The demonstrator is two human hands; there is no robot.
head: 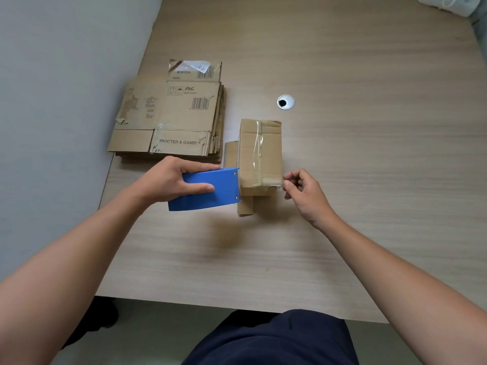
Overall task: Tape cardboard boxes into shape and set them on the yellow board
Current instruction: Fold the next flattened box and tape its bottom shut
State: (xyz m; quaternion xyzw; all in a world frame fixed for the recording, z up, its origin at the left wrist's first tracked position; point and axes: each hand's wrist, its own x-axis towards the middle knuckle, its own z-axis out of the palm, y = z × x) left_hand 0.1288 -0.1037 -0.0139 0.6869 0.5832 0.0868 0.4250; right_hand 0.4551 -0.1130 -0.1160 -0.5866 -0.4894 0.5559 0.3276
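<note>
A person in dark trousers [276, 338] stands at a pale wood-grain table [355, 180], 2 bare forearms reaching in. The left hand [174, 180] grips a blue tape dispenser [210, 189], thumb over its flat, hard-looking side and fingers wrapped round the far edge. The dispenser's riveted front edge meets the left side of a small cardboard box [259, 154], which stands between the 2 hands.

The right hand [303, 193] is at the box's near right corner, thumb and forefinger pinched together and the other fingers curled. It appears to hold a free end of clear tape [261, 154], though the film is too thin to confirm. That pairing suggests a band is being drawn taut across the box's near end, 1 hand anchoring and 1 feeding.

Glossy tape already runs lengthwise over the centre seam of the matte brown box. Loose flaps jut out below it toward the person and to the left.

Beyond the left hand lies a stack of flattened boxes [168, 114], printed, scuffed and patched with old tape. Beyond the right hand sits a round metal cable grommet [285, 102]. The yellow board is not in view.
</note>
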